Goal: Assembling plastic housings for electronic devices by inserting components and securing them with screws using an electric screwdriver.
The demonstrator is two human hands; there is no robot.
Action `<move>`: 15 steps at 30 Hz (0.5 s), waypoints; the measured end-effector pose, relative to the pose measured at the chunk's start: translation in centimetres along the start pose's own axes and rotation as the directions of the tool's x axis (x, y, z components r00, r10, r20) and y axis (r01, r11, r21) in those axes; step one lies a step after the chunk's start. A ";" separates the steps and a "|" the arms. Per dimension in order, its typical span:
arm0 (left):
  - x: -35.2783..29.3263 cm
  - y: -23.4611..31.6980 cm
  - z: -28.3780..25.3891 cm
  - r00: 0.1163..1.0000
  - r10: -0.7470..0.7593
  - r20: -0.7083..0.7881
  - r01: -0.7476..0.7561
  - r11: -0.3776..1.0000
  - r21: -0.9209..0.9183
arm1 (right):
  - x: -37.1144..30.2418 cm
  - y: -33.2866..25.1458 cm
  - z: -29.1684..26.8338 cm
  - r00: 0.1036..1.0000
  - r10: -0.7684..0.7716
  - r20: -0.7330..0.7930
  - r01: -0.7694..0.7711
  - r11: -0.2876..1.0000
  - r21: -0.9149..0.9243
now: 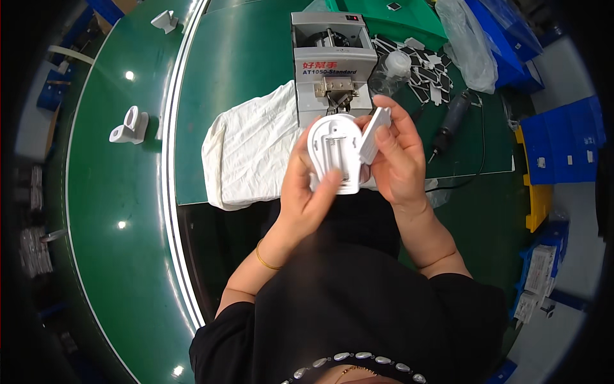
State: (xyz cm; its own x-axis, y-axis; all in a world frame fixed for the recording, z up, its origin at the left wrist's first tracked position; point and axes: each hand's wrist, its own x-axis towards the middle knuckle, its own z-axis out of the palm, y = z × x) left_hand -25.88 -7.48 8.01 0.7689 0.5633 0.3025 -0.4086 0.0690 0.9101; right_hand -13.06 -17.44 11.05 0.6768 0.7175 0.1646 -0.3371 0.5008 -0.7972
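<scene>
My left hand is closed round a white plastic housing, rounded at the far end and straight at the near end. Its thumb lies over the long recess, which has metal springs and looks like a battery compartment. A flat white rectangular piece, possibly a cover, is pinched between the thumb and fingers of my right hand. It stands tilted beside the housing's right edge; whether the two touch, I cannot tell. Both hands are above the bench's near edge, in front of a grey tabletop machine.
A white cloth lies left of the machine. To the right are a pile of small white and black parts and a dark electric screwdriver. White plastic parts stand on the green conveyor belt. Blue bins stand far right.
</scene>
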 end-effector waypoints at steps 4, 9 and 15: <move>0.4 -0.5 -1.1 0.978 -0.035 0.205 -0.025 0.960 0.279 | 0.2 0.1 -1.0 0.997 0.053 -0.054 -0.049 0.996 0.069; 1.1 -0.8 -1.0 0.980 0.129 0.154 -0.161 0.963 0.216 | -0.3 -1.3 -1.1 0.994 -0.104 0.016 0.103 0.943 -0.317; 0.9 -1.1 -1.0 0.964 0.171 0.205 -0.213 0.956 0.204 | -1.4 -1.4 -0.5 0.966 -0.147 0.212 0.252 0.707 -0.661</move>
State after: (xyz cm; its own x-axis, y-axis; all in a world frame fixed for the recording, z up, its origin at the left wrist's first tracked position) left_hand -25.25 -6.21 6.97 0.7717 0.3860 0.5054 -0.4541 -0.2219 0.8629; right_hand -13.22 -19.42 11.60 0.5649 0.7223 0.3990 0.3651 0.2149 -0.9058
